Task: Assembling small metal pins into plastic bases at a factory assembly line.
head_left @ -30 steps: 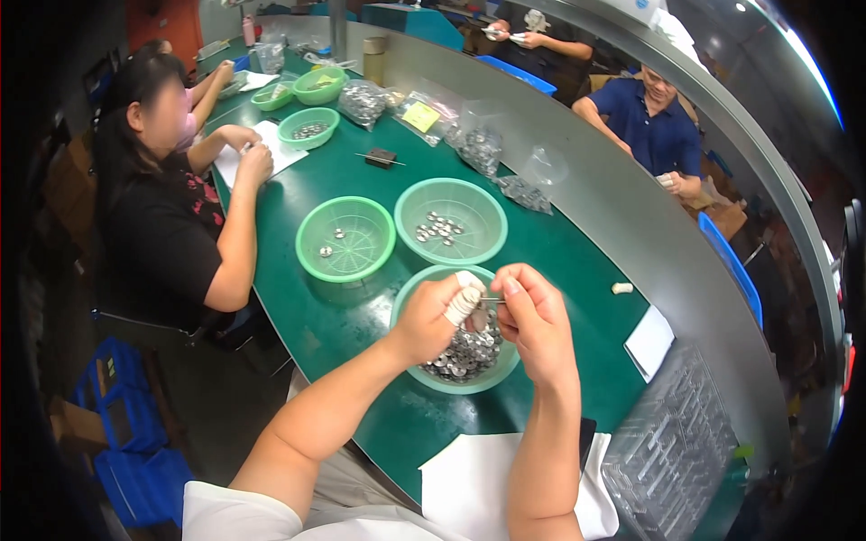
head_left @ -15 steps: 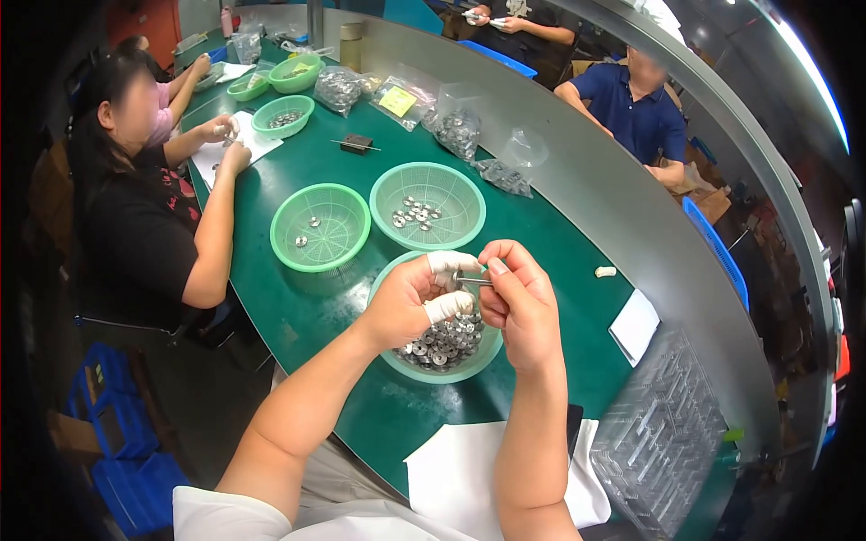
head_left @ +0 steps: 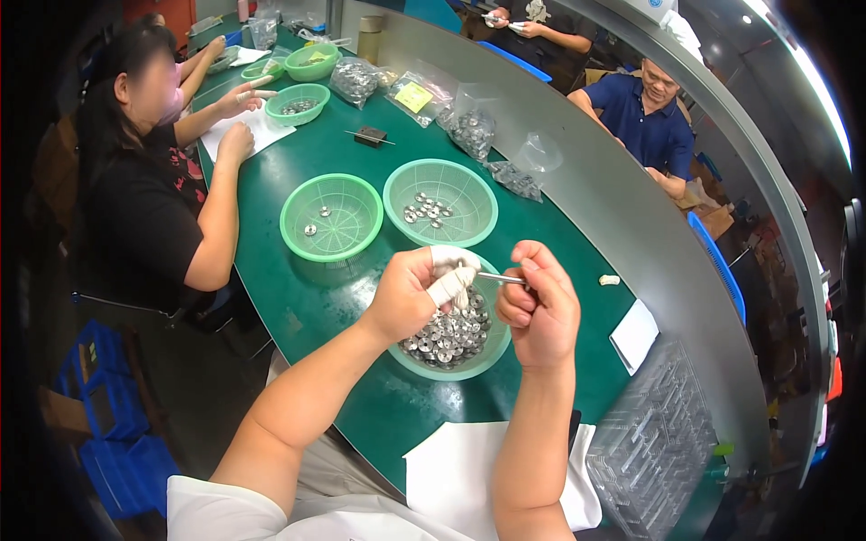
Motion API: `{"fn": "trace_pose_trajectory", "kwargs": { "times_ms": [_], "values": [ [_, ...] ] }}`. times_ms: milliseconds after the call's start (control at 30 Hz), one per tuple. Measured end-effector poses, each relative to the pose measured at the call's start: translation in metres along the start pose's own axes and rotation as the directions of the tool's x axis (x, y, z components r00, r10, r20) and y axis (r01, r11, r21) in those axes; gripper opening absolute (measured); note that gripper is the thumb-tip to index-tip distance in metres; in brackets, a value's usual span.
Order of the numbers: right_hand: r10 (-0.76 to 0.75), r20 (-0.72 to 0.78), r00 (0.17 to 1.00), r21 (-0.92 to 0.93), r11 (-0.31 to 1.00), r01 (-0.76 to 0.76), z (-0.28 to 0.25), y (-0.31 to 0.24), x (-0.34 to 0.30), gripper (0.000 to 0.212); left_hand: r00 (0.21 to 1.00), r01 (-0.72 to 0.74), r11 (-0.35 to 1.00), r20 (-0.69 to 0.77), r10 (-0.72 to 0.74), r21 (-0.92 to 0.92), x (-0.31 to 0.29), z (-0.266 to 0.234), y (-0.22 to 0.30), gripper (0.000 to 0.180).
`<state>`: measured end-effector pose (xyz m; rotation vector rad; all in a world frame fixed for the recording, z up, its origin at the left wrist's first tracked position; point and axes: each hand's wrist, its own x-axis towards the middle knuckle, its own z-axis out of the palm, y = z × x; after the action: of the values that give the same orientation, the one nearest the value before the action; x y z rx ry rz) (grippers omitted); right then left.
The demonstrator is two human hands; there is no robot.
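My left hand (head_left: 410, 293) is closed, its thumb and index finger wrapped in white tape and pinched together. A small round metal part showed between these fingers a moment ago; the fingertips now hide it. My right hand (head_left: 546, 311) grips a thin metal rod (head_left: 502, 278), whose far end meets my left fingertips. Both hands are above a light green basket (head_left: 465, 371) heaped with small round metal parts (head_left: 448, 341). Beyond it stand a green basket (head_left: 289, 203) with a couple of such parts and a pale green basket (head_left: 492, 194) with several.
A white cloth (head_left: 451, 464) and clear plastic trays (head_left: 654, 442) lie near me on the right, by a white pad (head_left: 634, 334). Bagged parts (head_left: 472, 133) and a dark block with a rod (head_left: 370, 136) are farther back. A co-worker (head_left: 149, 180) sits at left.
My right hand has shifted slightly right, with more of the rod showing between the hands. My left finger and thumb have closed together, covering the metal part. The co-worker's far hand has opened.
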<state>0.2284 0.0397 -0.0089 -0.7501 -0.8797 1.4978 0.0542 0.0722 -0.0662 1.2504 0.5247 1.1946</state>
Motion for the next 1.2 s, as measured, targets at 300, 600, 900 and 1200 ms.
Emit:
{"fn": "trace_pose_trajectory", "kwargs": {
  "times_ms": [300,600,900,1200],
  "values": [
    [-0.092,-0.041,0.995,-0.045,0.995,0.09,0.005,-0.006,-0.007,0.013,0.755,-0.32,0.914,-0.517,0.404,0.248,0.014,-0.013,0.003,0.057],
    [-0.136,-0.047,0.99,-0.063,0.989,0.133,0.001,-0.011,-0.007,0.013,0.941,-0.274,0.183,0.302,-0.15,0.944,-0.01,-0.004,-0.014,0.034],
    [-0.095,-0.056,0.994,-0.047,0.995,0.093,0.001,-0.007,-0.004,0.012,0.874,-0.33,0.37,0.429,-0.227,0.868,-0.007,0.001,-0.015,0.024],
    [-0.098,-0.069,0.993,-0.07,0.993,0.093,0.0,-0.009,-0.005,0.012,0.852,-0.266,0.424,0.417,-0.316,0.866,-0.004,0.005,-0.017,0.016]
  ]
}}
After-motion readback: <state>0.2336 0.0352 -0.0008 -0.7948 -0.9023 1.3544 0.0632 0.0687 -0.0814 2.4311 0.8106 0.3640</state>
